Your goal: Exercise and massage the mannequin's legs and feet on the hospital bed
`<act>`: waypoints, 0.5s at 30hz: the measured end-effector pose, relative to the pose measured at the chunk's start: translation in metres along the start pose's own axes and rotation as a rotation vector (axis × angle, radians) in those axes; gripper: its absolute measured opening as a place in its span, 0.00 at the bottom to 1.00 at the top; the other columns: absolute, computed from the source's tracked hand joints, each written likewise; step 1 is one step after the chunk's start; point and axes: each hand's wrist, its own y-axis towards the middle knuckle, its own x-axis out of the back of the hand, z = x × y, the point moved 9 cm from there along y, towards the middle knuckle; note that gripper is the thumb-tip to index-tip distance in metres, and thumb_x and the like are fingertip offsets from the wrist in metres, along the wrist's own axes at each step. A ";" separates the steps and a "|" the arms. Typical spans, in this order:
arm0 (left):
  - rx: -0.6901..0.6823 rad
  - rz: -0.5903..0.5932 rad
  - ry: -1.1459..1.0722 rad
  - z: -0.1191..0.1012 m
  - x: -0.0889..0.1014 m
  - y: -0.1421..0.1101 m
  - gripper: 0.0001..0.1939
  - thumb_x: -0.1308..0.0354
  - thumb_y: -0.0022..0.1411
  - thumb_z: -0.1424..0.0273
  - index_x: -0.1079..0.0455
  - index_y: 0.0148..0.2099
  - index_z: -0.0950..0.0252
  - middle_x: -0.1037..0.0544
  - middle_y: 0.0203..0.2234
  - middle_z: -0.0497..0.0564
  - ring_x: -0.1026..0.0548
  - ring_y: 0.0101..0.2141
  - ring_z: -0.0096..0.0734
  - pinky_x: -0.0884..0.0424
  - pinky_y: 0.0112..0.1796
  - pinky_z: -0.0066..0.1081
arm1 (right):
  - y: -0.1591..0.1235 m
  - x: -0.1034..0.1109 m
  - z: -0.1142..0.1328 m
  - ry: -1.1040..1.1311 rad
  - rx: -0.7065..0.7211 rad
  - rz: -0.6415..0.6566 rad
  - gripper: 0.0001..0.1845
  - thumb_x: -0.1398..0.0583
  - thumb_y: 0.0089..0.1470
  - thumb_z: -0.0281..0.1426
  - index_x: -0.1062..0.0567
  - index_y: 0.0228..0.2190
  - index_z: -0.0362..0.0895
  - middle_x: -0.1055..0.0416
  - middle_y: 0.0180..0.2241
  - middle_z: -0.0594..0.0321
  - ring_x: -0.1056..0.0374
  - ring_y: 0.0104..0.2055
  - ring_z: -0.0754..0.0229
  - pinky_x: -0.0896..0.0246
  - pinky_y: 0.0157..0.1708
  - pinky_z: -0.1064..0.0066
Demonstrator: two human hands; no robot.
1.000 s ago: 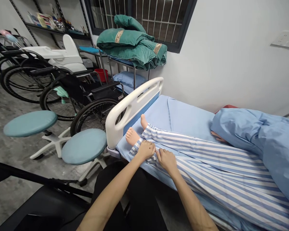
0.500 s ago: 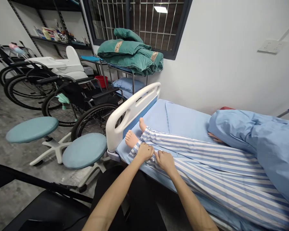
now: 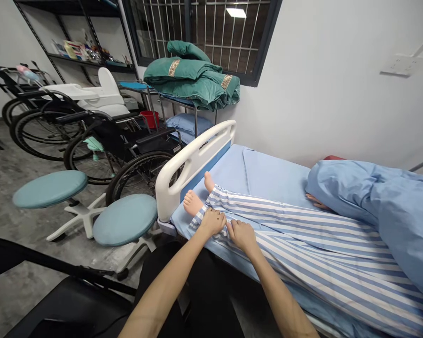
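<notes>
A figure in blue-and-white striped trousers (image 3: 303,253) lies on a hospital bed (image 3: 264,171), its bare feet (image 3: 193,203) near the white footboard (image 3: 193,157). My left hand (image 3: 212,221) is closed on the striped trouser cuff at the near ankle. My right hand (image 3: 242,234) is closed on the same trouser leg just beside it, knuckles up. A light blue quilt (image 3: 377,206) covers the figure's upper body, and one of the figure's hands (image 3: 316,201) shows at the quilt's edge.
Two round teal stools (image 3: 125,219) stand by the bed's foot. Wheelchairs (image 3: 127,145) are parked behind them. A metal trolley (image 3: 183,105) carries folded green blankets (image 3: 193,77) and a blue pillow. Shelving lines the far left wall.
The view tilted down slightly over the second, then shifted slightly. Both hands stay gripped on the trouser leg at the ankle with no clear movement.
</notes>
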 end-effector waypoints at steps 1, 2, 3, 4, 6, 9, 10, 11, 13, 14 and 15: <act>0.002 0.006 0.002 0.000 0.000 0.000 0.15 0.56 0.62 0.71 0.29 0.38 0.70 0.24 0.31 0.60 0.27 0.34 0.39 0.36 0.37 0.40 | 0.000 0.000 0.000 0.000 0.003 0.000 0.27 0.60 0.63 0.44 0.29 0.40 0.41 0.27 0.38 0.50 0.31 0.41 0.53 0.44 0.40 0.65; 0.017 0.004 0.004 0.002 0.002 0.000 0.15 0.57 0.63 0.70 0.29 0.39 0.70 0.25 0.32 0.60 0.28 0.35 0.40 0.36 0.37 0.40 | 0.000 0.000 0.000 -0.001 0.006 -0.001 0.27 0.60 0.63 0.44 0.29 0.40 0.41 0.27 0.38 0.50 0.31 0.41 0.53 0.44 0.40 0.65; 0.039 -0.005 0.007 0.004 0.003 0.000 0.16 0.57 0.63 0.68 0.30 0.40 0.70 0.25 0.33 0.60 0.28 0.36 0.41 0.36 0.38 0.40 | 0.000 0.000 0.000 -0.002 0.008 -0.005 0.27 0.60 0.63 0.44 0.29 0.40 0.41 0.27 0.38 0.50 0.31 0.41 0.52 0.44 0.39 0.65; 0.064 -0.017 0.008 0.007 0.006 0.000 0.17 0.58 0.64 0.66 0.30 0.42 0.70 0.25 0.34 0.60 0.28 0.36 0.41 0.36 0.38 0.40 | 0.000 0.000 0.000 -0.003 0.009 -0.010 0.27 0.60 0.63 0.44 0.29 0.40 0.41 0.27 0.37 0.51 0.31 0.40 0.52 0.44 0.39 0.64; 0.092 -0.054 -0.003 0.011 0.012 -0.001 0.18 0.58 0.64 0.64 0.32 0.45 0.70 0.26 0.36 0.60 0.29 0.38 0.42 0.36 0.39 0.39 | 0.000 0.001 0.001 -0.004 0.009 -0.020 0.26 0.60 0.63 0.43 0.29 0.40 0.42 0.27 0.37 0.51 0.31 0.40 0.52 0.44 0.39 0.64; 0.021 -0.083 -0.045 0.009 0.018 -0.006 0.17 0.57 0.63 0.70 0.35 0.50 0.69 0.27 0.39 0.59 0.31 0.41 0.40 0.36 0.41 0.37 | 0.000 0.001 0.001 -0.004 0.012 -0.027 0.26 0.60 0.63 0.43 0.29 0.39 0.42 0.27 0.37 0.52 0.31 0.40 0.52 0.44 0.40 0.64; -0.015 -0.078 -0.054 0.008 0.018 -0.009 0.17 0.57 0.62 0.72 0.36 0.50 0.69 0.27 0.39 0.58 0.31 0.41 0.39 0.36 0.42 0.37 | 0.000 0.001 0.001 -0.004 0.011 -0.026 0.26 0.60 0.63 0.43 0.29 0.39 0.42 0.27 0.37 0.51 0.31 0.40 0.53 0.45 0.40 0.64; -0.050 -0.067 -0.057 0.006 0.018 -0.012 0.16 0.56 0.61 0.73 0.36 0.50 0.68 0.27 0.39 0.57 0.31 0.40 0.38 0.36 0.43 0.37 | 0.000 0.001 0.000 -0.003 0.008 -0.025 0.26 0.60 0.63 0.43 0.29 0.39 0.41 0.27 0.37 0.51 0.31 0.40 0.53 0.45 0.40 0.64; -0.110 -0.047 -0.051 0.004 0.015 -0.019 0.15 0.56 0.61 0.73 0.35 0.48 0.67 0.27 0.37 0.56 0.31 0.40 0.37 0.36 0.43 0.38 | 0.001 0.000 -0.001 0.000 0.004 -0.026 0.26 0.59 0.63 0.43 0.29 0.39 0.41 0.27 0.36 0.51 0.31 0.40 0.53 0.45 0.40 0.65; -0.130 -0.050 -0.043 0.004 0.014 -0.023 0.14 0.57 0.62 0.71 0.34 0.47 0.67 0.27 0.37 0.55 0.31 0.40 0.37 0.37 0.44 0.38 | 0.001 0.000 -0.001 0.002 0.002 -0.028 0.26 0.60 0.63 0.44 0.29 0.39 0.41 0.27 0.36 0.51 0.31 0.40 0.53 0.45 0.40 0.65; -0.143 -0.062 -0.033 0.005 0.014 -0.026 0.15 0.58 0.64 0.69 0.34 0.46 0.66 0.27 0.37 0.55 0.32 0.41 0.37 0.37 0.46 0.39 | 0.001 0.000 -0.002 0.004 0.001 -0.032 0.26 0.60 0.63 0.44 0.29 0.39 0.42 0.27 0.37 0.52 0.31 0.40 0.53 0.45 0.40 0.64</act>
